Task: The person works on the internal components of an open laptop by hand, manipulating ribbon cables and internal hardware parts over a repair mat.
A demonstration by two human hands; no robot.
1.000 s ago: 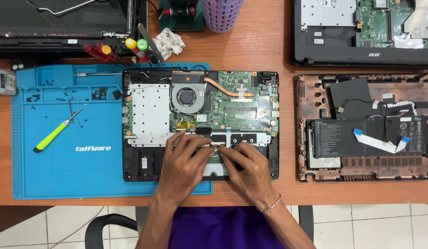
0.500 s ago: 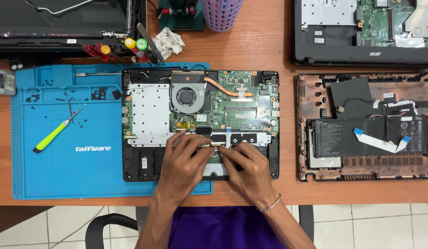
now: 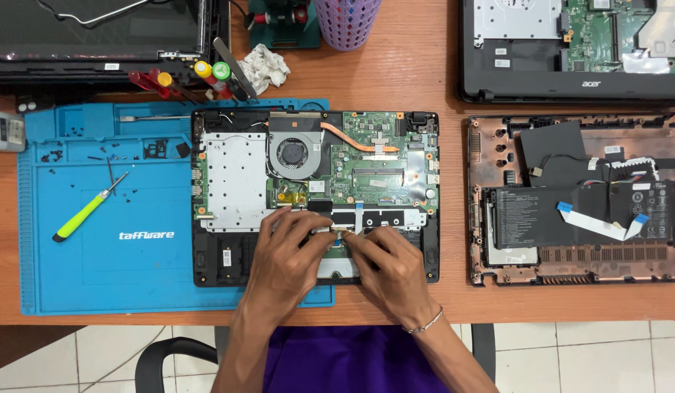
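Note:
An opened laptop base [image 3: 228,269] lies on the blue work mat [image 3: 119,269], its green motherboard [image 3: 374,156], round fan [image 3: 295,153] and copper heat pipe exposed. My left hand [image 3: 283,258] and my right hand [image 3: 388,266] rest side by side on its lower middle. Their fingertips meet at a small flat ribbon cable and connector [image 3: 336,229] just below the board. Whether either hand pinches the cable is hidden by the fingers. A thin bracelet circles my right wrist.
A green-handled screwdriver [image 3: 86,211] and small loose screws lie on the mat's left side. A second laptop shell with a black battery [image 3: 563,211] sits at right, another open laptop [image 3: 570,44] behind it. Screwdrivers, a crumpled cloth [image 3: 268,67] and a purple basket [image 3: 346,22] stand at the back.

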